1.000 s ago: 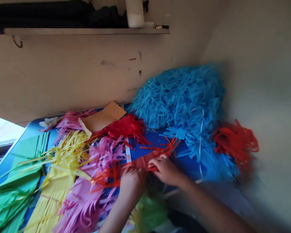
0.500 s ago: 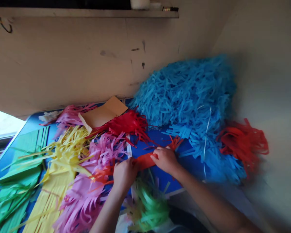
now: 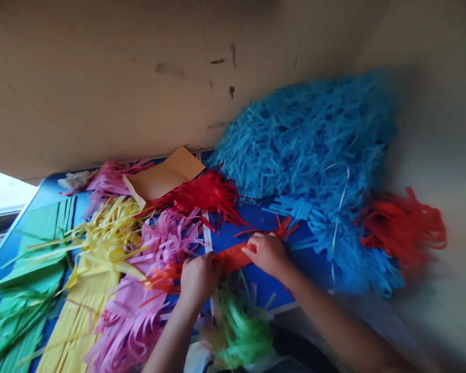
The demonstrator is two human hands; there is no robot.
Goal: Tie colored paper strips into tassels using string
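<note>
An orange-red strip of fringed paper (image 3: 233,257) is stretched between my two hands above the blue table (image 3: 227,238). My left hand (image 3: 200,277) is closed on its left end, and orange fringes stick out beyond the fist. On the other end, my right hand (image 3: 267,253) pinches the paper, with more fringe showing past the fingers. Pink fringed paper (image 3: 171,235) lies just left of my left hand. Below the strip hangs a bunch of light green fringe (image 3: 243,329). Parts of the strip inside my fingers are hidden.
A large heap of blue fringed paper (image 3: 306,134) rises against the wall, with red fringe (image 3: 406,228) beside it. Yellow paper (image 3: 85,290) and green paper (image 3: 27,280) cover the left side. Dark red fringe (image 3: 205,194) and a tan sheet (image 3: 165,178) lie at the back.
The view has tipped downward, so the wall shelf is out of sight. Both hands keep their hold on the orange-red strip, almost in the same place.
</note>
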